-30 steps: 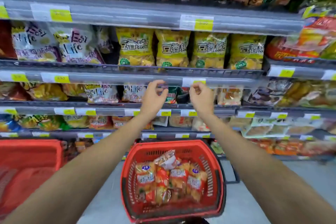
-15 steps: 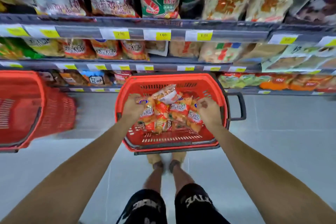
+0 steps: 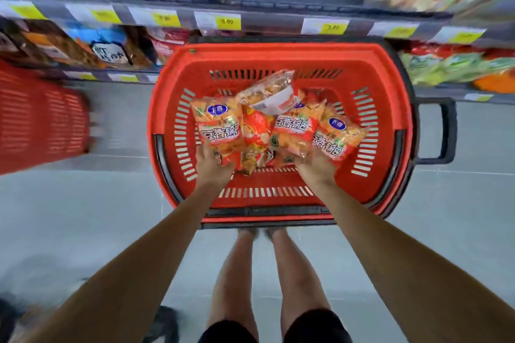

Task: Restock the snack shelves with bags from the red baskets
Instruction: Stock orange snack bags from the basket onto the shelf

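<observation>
A red basket (image 3: 178, 86) stands on the floor right in front of me, holding several orange snack bags. My left hand (image 3: 213, 164) grips the near end of the left orange bag (image 3: 218, 122). My right hand (image 3: 316, 167) grips the near end of a middle orange bag (image 3: 295, 131), with another orange bag (image 3: 341, 133) beside it on the right. A clear bag (image 3: 267, 92) lies on top of the pile. The fingers of both hands are hidden under the bags.
A second red basket (image 3: 39, 120) sits on the floor at the left, blurred. The low snack shelves (image 3: 250, 8) with yellow price tags run behind the baskets. A black handle (image 3: 446, 133) sticks out right of the basket. My legs (image 3: 267, 273) stand behind it.
Both hands came down from the upper shelf into the basket and took hold of orange bags. My view tilted down and closer to the basket.
</observation>
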{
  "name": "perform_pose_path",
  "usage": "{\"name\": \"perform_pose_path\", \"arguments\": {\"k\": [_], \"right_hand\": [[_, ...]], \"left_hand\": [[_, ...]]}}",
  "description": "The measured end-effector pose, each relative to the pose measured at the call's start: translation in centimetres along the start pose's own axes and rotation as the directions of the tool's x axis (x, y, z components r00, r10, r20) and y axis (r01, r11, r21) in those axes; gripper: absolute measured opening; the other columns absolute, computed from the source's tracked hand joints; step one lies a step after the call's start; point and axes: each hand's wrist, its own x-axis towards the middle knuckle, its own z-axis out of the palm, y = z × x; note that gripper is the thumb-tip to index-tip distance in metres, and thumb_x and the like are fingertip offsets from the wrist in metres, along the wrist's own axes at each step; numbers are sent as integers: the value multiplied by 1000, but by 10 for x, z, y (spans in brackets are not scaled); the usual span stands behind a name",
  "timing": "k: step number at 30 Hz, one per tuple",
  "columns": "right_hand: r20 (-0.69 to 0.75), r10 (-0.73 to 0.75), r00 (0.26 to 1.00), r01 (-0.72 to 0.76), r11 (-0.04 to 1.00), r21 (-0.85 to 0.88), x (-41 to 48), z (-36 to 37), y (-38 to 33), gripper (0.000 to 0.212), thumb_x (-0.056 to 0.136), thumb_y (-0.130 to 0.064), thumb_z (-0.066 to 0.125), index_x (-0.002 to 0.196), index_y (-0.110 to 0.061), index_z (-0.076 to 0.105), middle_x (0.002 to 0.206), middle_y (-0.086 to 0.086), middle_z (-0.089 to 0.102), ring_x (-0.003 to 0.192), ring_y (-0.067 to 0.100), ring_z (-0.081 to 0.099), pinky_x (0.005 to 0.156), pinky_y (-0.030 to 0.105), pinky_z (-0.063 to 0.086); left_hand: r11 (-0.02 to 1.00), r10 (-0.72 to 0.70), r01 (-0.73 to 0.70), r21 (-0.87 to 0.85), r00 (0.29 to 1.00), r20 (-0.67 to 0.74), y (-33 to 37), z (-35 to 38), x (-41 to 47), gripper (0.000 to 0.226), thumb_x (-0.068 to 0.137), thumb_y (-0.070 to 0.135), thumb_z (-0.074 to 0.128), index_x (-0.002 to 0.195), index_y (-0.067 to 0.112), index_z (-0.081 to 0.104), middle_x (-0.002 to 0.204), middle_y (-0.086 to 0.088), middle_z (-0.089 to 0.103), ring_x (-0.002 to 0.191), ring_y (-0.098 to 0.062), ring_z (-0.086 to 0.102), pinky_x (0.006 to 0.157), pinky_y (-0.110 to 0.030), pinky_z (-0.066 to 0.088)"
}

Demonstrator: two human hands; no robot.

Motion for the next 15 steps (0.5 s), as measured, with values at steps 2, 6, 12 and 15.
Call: {"name": "perform_pose_path", "arguments": {"k": [2, 6, 12, 15], "right_hand": [[-14, 47, 999, -46, 995, 83, 24, 16, 1, 62, 91, -19, 59, 145, -19, 28, 98, 8, 62, 64, 12, 57, 42, 15, 43], [-135, 100, 986, -92, 994, 61, 73, 42, -1, 91, 89, -37, 63, 152, -29, -2, 158, 13, 14, 140, 39, 27, 104, 56, 40], [-172, 143, 975, -132, 989, 70, 125, 69, 3, 110, 80, -43, 71, 150, -34, -13, 160, 9, -13, 145, 41, -3, 112, 63, 16], [-184, 137, 973, -139, 990, 4, 140, 80, 5, 112, 78, -49, 71, 151, -34, -12, 160, 11, -12, 144, 43, 4, 109, 60, 23]], "left_hand": [[998, -5, 8, 62, 999, -40, -7, 13, 21, 98, 86, 30, 68, 154, 23, -2, 160, -12, -2, 145, -35, 7, 115, -47, 19], [984, 78, -48, 170, 982, -175, -13, 33, 60, 104, 84, 31, 69, 152, 26, -9, 159, -12, -14, 146, -38, -1, 115, -54, 17], [972, 77, -26, 233, 974, -213, -26, 48, 116, 112, 80, 43, 72, 150, 32, -14, 157, -9, -25, 145, -37, -11, 113, -59, 10], [972, 80, -26, 234, 971, -227, -30, 55, 132, 119, 75, 47, 76, 150, 31, -14, 157, -10, -23, 146, -39, -6, 113, -60, 13]]}}
